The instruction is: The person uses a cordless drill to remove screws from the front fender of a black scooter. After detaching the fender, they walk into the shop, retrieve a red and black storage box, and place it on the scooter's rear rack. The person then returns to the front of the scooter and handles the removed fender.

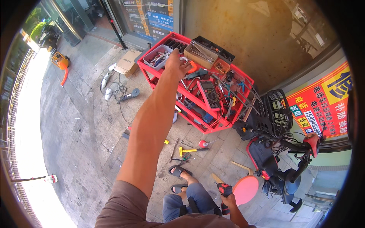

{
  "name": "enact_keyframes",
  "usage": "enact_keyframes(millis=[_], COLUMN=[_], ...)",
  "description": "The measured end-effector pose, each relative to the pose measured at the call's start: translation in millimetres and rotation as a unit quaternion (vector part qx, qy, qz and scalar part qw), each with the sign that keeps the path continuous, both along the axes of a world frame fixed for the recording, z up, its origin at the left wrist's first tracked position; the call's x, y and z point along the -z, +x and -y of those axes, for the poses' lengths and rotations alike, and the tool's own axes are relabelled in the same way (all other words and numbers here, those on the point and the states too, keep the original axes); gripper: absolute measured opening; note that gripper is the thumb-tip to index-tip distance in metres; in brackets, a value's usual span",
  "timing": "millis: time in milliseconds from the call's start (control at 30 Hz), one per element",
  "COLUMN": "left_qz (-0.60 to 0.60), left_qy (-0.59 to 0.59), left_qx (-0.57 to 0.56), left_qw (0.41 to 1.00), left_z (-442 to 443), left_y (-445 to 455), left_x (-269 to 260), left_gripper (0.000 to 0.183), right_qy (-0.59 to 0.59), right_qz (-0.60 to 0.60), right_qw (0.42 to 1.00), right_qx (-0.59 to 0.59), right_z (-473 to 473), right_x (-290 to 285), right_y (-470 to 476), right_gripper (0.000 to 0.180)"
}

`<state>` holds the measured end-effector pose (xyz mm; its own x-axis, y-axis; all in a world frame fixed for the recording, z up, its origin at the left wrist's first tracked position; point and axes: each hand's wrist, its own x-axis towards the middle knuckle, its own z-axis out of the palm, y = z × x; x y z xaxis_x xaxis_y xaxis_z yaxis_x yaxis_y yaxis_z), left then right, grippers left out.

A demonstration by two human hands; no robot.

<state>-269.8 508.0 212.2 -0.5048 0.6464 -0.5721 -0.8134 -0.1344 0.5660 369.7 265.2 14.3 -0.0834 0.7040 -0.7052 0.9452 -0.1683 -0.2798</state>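
My left hand [177,67] reaches over the top tray of a red tool cart [182,89], fingers apart, with no held thing visible. It is beside a clear plastic bin [155,66] of small tools, a white ring [184,59] and an orange ring [193,67]. Close by lie black cylindrical pieces [178,46] and a cardboard box [199,58] holding wrenches. A digital multimeter [210,94] rests near the cart's front edge. Low at my right side, my right hand [229,200] grips a red and black cordless drill [225,189].
A yellow-headed hammer [194,150], pliers [185,157] and a red squeeze bottle [202,143] lie on the paving. An angle grinder [129,95] with a cord lies left of the cart. A round pink stool [245,189] and an electric bike [263,158] stand to the right.
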Motion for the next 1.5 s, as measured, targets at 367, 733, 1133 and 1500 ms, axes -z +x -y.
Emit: enact_keyframes(millis=[367, 733, 1133, 1500], left_qz=[-0.227, 0.16, 0.055, 0.134], left_qy=[-0.525, -0.579, -0.409, -0.524], left_qx=[0.364, -0.122, -0.08, -0.289], left_qw=[0.735, 0.79, 0.907, 0.79], left_z=[402, 778, 636, 708], left_y=[185, 369, 402, 485], left_x=[277, 150, 130, 77], left_gripper=[0.044, 0.034, 0.037, 0.02], right_qy=[-0.063, 0.024, 0.308, 0.398], right_qz=[0.096, -0.319, -0.403, -0.078], right_qw=[0.988, 0.907, 0.808, 0.752], right_qx=[-0.099, -0.273, -0.299, -0.519], right_z=[-31, -103, -212, -312], right_x=[-3, -44, -191, -144], right_y=[-21, -217, -388, -543], right_gripper=[0.055, 0.06, 0.073, 0.079])
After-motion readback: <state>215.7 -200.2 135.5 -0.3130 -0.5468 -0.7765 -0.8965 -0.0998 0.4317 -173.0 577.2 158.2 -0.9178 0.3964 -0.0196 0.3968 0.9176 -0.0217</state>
